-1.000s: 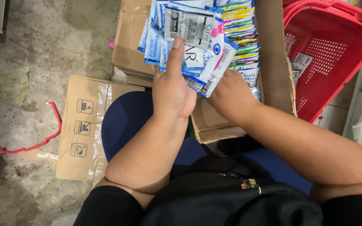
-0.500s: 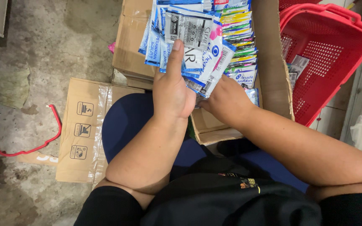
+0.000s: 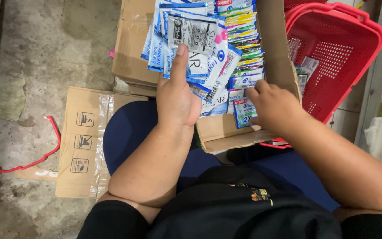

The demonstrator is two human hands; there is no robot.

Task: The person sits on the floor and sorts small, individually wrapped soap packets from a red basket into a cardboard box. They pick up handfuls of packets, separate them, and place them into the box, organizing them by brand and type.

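Across the left of the frame, flattened cardboard [image 3: 85, 146] lies on a grey concrete floor [image 3: 36, 57], with a red basket [image 3: 337, 57] at upper right. Upper centre, an open cardboard box [image 3: 226, 137] holds rows of small sachets [image 3: 244, 40]. Over it, the left hand [image 3: 177, 99] grips a fanned bundle of blue and white sachets [image 3: 195, 40], thumb pressed flat on top. Just right of it, the right hand [image 3: 273, 106] pinches one sachet [image 3: 244, 113] in the box with narrowed fingers.
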